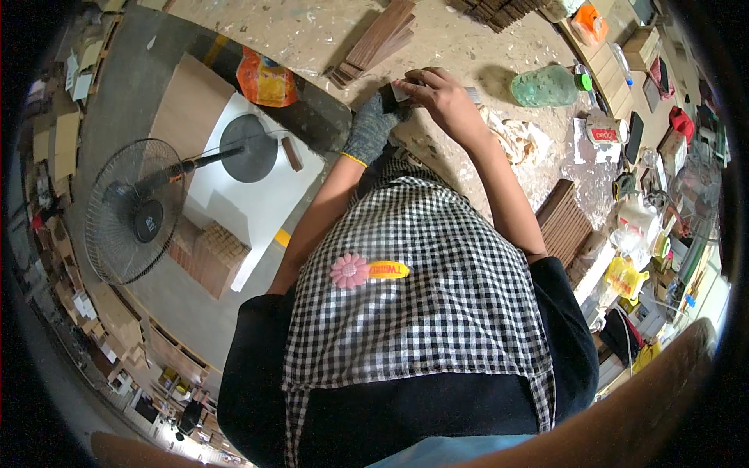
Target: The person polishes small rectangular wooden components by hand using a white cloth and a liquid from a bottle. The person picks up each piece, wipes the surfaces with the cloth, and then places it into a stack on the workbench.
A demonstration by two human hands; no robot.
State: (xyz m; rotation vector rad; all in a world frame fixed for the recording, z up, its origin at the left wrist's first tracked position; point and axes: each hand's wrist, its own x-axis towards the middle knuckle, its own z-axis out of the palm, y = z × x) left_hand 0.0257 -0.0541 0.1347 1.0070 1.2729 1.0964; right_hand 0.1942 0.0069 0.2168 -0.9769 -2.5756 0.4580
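Note:
At the table's near edge my two hands meet. My left hand [370, 129], in a grey knitted glove with a yellow cuff, is closed around a small dark piece [388, 97] whose kind I cannot make out. My bare right hand [446, 100] bends over it from the right, its fingers pinching a small pale flat piece [399, 92] against the dark one. A grey edge of something flat shows behind the right knuckles. Just beyond the hands lies a fanned stack of brown wooden strips [380, 39] on the paint-stained worktable [289, 27].
Right of my hands are a green-tinted bottle [544, 86] with a green cap, a crumpled pale cloth [519, 140], a can [607, 129] and a row of wooden strips [563, 217]. On the left stand a fan [140, 210] and a wood stack [211, 257]. An orange bag [267, 78] hangs nearby.

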